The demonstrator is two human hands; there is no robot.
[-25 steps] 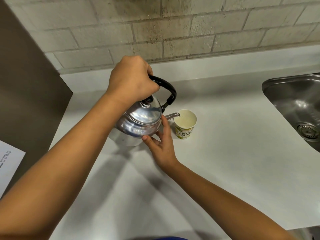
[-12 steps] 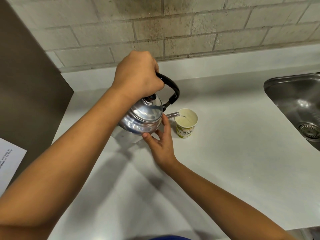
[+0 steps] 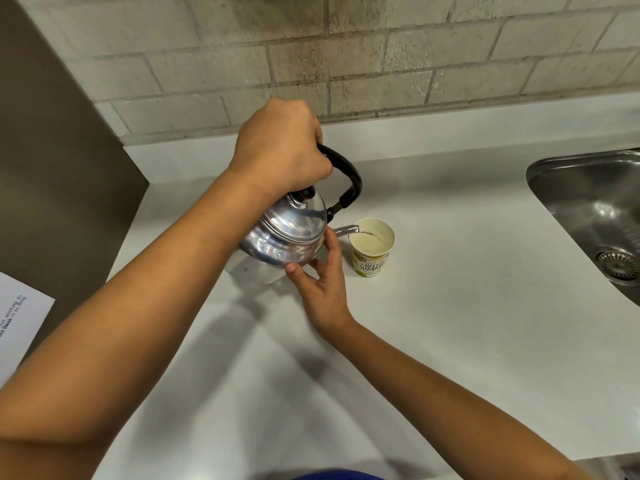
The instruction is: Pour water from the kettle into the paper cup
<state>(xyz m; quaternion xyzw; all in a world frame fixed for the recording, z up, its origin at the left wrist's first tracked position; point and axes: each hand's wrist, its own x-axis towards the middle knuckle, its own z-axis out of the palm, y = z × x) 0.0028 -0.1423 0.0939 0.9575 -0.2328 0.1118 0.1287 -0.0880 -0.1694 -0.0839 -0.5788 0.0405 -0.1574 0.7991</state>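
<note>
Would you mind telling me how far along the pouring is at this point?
Done: the kettle is lifted off the counter and tilted, its spout at the paper cup rim. In hand: the left hand grips the handle, the right hand steadies the body, and a thin stream enters the cup. Left: finishing the fill, whose level I cannot judge, and setting the kettle down.
</note>
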